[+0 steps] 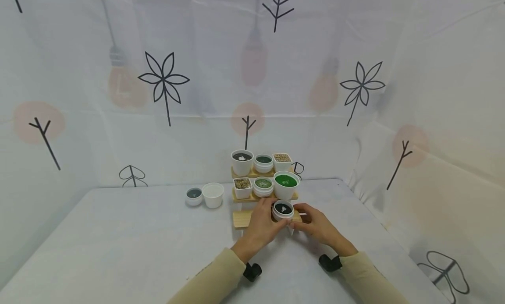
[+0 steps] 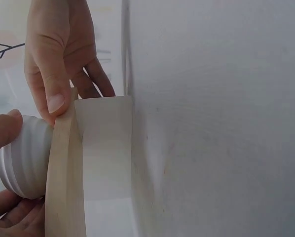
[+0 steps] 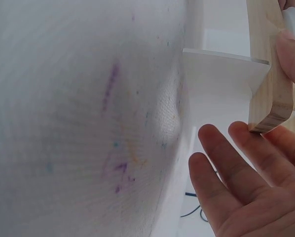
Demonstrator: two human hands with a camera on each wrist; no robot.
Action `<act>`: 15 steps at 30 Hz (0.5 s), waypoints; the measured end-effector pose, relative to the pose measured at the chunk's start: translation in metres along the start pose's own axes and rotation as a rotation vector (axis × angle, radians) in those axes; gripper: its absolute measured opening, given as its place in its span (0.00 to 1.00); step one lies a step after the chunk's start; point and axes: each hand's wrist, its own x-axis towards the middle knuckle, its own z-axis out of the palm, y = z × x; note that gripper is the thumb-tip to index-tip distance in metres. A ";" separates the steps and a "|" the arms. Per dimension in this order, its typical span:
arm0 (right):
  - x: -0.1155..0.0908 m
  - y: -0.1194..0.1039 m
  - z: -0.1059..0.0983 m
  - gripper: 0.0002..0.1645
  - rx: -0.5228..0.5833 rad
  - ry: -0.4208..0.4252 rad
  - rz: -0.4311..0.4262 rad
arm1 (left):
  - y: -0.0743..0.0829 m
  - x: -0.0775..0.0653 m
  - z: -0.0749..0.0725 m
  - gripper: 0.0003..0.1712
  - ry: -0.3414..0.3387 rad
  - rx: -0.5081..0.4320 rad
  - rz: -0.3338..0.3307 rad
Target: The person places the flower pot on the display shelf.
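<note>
My left hand (image 1: 261, 224) grips a small round white pot (image 1: 282, 212) with a dark filling and a pale spot on top. The pot stands on the right part of the lowest wooden shelf (image 1: 241, 219) of a three-step stand. At that shelf's right end is my right hand (image 1: 318, 228). Its thumb lies on the front edge and a finger reaches the end from behind, pinching the board (image 3: 271, 94), while other fingers spread apart below. In the left wrist view, the ridged pot (image 2: 31, 158) sits between left thumb and fingers, against the board.
The middle shelf holds a square grain-filled pot (image 1: 242, 188), a green-filled pot (image 1: 263, 187) and a larger green-filled cup (image 1: 286, 185). Above stand a dark-filled cup (image 1: 242, 163), a small pot (image 1: 263, 164) and a square pot (image 1: 282, 162). Left are a white cup (image 1: 213, 196) and a grey-filled pot (image 1: 194, 197).
</note>
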 end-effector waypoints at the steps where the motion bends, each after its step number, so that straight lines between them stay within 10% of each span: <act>1: 0.000 0.000 0.000 0.37 0.008 0.002 0.001 | 0.000 0.000 0.000 0.32 0.002 0.001 -0.002; 15: 0.000 -0.002 0.000 0.36 -0.017 -0.004 0.005 | -0.002 -0.004 -0.002 0.35 0.014 -0.012 0.029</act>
